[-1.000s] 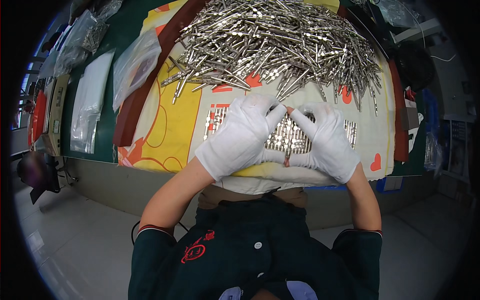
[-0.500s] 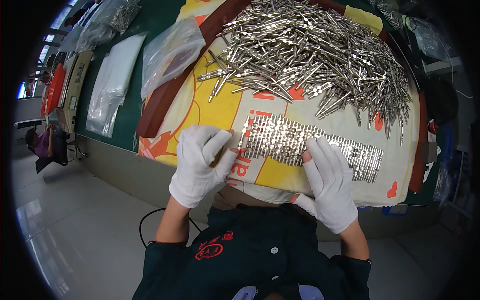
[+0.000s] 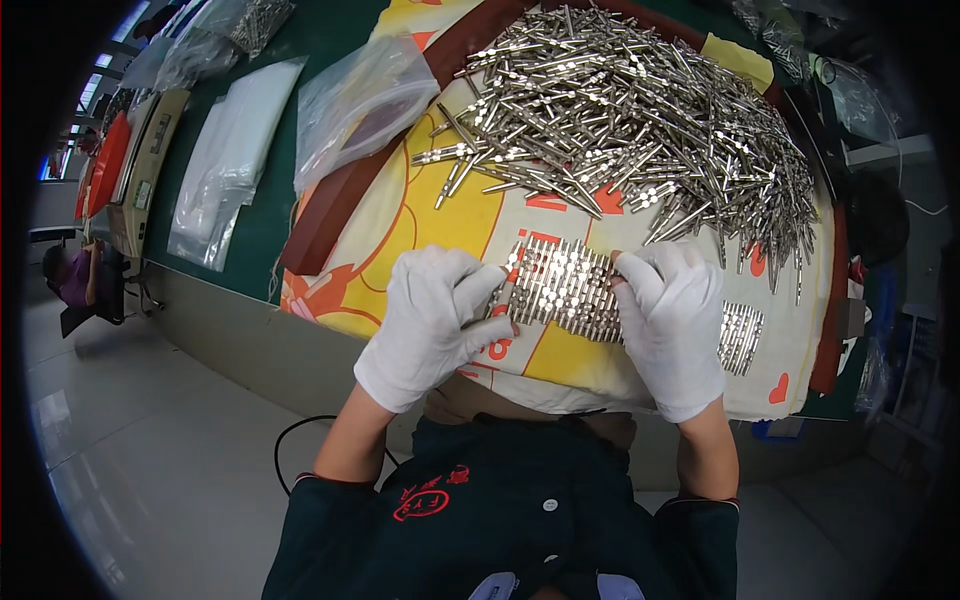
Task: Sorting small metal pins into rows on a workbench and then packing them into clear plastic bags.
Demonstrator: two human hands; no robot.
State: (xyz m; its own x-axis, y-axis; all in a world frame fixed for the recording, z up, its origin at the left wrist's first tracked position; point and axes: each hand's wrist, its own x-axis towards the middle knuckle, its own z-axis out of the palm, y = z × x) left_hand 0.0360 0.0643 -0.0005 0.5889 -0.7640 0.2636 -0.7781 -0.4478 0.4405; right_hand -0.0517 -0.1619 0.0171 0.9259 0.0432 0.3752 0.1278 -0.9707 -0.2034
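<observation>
A row of slim silver metal pins (image 3: 563, 287) lies side by side on the cloth in front of me. My left hand (image 3: 430, 315), in a white glove with bare fingertips, has its index finger and thumb against the left end of this row, its other fingers curled. Across the right part of the row, my gloved right hand (image 3: 676, 325) closes its fingers and thumb on the pins, hiding those beneath it. The row's right end shows past that hand. Beyond both hands rises a large loose heap of similar pins (image 3: 640, 110).
Dark red wooden bars (image 3: 335, 215) edge the patterned yellow and white cloth (image 3: 455, 215). Clear plastic bags (image 3: 360, 110) lie over the left bar and on the green table (image 3: 262, 235). A boxy beige device (image 3: 150, 170) stands far left; a seated person (image 3: 75, 275) is beyond.
My right hand has moved up and its fingers have bent onto the row. My left hand has shifted right against the row's left end. The view has tilted slightly.
</observation>
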